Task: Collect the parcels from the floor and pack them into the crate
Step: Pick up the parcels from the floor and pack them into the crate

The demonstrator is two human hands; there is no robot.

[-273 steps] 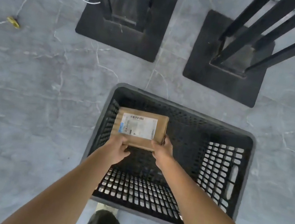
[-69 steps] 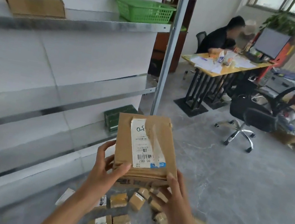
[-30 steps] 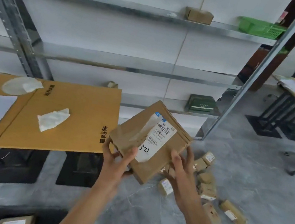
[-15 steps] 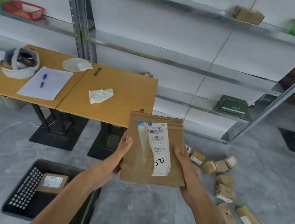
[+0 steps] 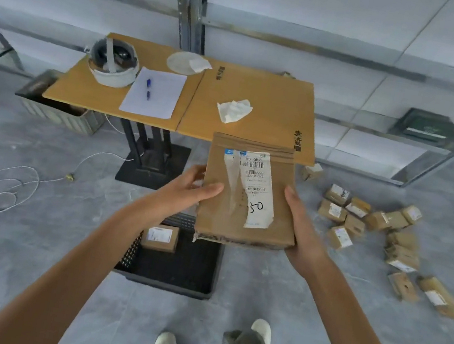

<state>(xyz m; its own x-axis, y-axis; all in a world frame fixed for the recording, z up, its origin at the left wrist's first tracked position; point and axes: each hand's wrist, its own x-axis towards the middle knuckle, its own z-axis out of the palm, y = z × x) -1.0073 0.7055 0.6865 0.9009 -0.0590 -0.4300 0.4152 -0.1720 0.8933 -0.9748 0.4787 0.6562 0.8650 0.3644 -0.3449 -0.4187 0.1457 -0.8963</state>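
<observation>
The flat brown parcel (image 5: 245,196) is gripped at its left edge by the left hand (image 5: 182,194), thumb pressed on top and fingers (image 5: 197,171) curled behind. Its right edge is cupped by the right hand (image 5: 302,242), a two-sided hold, likely to keep it level. Below the fingers the crate (image 5: 163,283) is seen, one small parcel (image 5: 160,238) inside; right of them, loose parcels (image 5: 354,224) are left on the floor (image 5: 25,242).

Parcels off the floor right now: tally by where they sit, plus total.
Large parcel held between left hand and right hand: 1
Small parcel visible in black crate: 1
Total: 2
</observation>
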